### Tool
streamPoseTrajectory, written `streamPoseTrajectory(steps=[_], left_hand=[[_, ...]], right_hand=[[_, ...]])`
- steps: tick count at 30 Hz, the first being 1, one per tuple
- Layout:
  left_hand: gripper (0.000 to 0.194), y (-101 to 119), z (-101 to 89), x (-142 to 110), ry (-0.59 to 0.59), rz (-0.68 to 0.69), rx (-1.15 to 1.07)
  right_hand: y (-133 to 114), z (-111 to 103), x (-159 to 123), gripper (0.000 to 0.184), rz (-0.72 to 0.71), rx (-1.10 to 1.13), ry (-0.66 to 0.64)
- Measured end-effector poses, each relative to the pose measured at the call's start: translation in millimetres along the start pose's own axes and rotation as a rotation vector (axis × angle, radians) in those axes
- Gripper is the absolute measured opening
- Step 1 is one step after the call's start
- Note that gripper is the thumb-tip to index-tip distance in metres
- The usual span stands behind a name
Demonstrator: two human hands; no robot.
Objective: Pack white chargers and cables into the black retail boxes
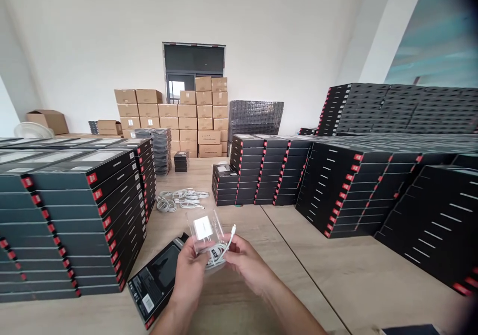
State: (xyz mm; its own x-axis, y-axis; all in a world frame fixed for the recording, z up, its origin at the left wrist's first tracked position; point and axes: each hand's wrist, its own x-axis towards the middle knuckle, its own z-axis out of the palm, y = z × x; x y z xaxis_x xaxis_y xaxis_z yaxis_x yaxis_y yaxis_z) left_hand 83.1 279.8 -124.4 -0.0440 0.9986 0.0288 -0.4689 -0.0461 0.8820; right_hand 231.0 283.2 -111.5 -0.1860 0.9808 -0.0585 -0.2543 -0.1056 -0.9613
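Both hands are raised over the table in the middle of the view. Closed around the lower left side of a clear plastic tray is my left hand. A white charger plug sits in the tray's upper part. My right hand pinches a coiled white charging cable at the tray's lower end, one connector sticking up. Below and left of my left hand lies a black box with a barcode label. Beyond the tray, several coiled white cables lie on the table.
Tall stacks of black boxes with red tabs stand at the left and right. A shorter black stack stands behind the hands. Brown cartons are piled by the wall. A seam runs diagonally across the wooden table.
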Motion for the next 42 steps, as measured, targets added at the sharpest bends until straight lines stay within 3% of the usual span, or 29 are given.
streamPoseTrajectory(steps=[5, 9, 12, 19, 23, 31, 37, 42], left_hand=[[0.025, 4, 5.4, -5, -0.033, -0.008, 0.017], [0.042, 13, 6.2, -8, -0.137, -0.12, -0.084], [0.048, 20, 3.9, -8, -0.187, -0.171, -0.234], [0.053, 25, 1.2, -8, -0.124, -0.105, -0.326], [0.055, 24, 2.7, -11, -0.132, -0.134, -0.305], [0.055, 22, 0.5, -11, -0.148, -0.142, -0.32], [0.056, 15, 5.0, -13, -0.158, -0.068, -0.239], [0.056, 9, 6.4, -12, -0.182, 0.026, -0.146]], right_hand=[[11, 5, 7, 0.032, -0.053, -0.118, 0.095], [10, 10, 4, 0.034, -0.05, -0.135, 0.026], [2, 11, -1, 0.035, -0.133, -0.21, -0.005], [-10, 3, -9, 0.038, -0.251, -0.189, 0.055], [-7, 2, -8, 0.032, -0.31, -0.237, 0.166], [-8, 7, -8, 0.03, -0.332, -0.263, 0.23], [-11, 17, -10, 0.026, -0.411, -0.243, 0.362], [-9, 20, -10, 0.026, -0.382, -0.13, 0.323]])
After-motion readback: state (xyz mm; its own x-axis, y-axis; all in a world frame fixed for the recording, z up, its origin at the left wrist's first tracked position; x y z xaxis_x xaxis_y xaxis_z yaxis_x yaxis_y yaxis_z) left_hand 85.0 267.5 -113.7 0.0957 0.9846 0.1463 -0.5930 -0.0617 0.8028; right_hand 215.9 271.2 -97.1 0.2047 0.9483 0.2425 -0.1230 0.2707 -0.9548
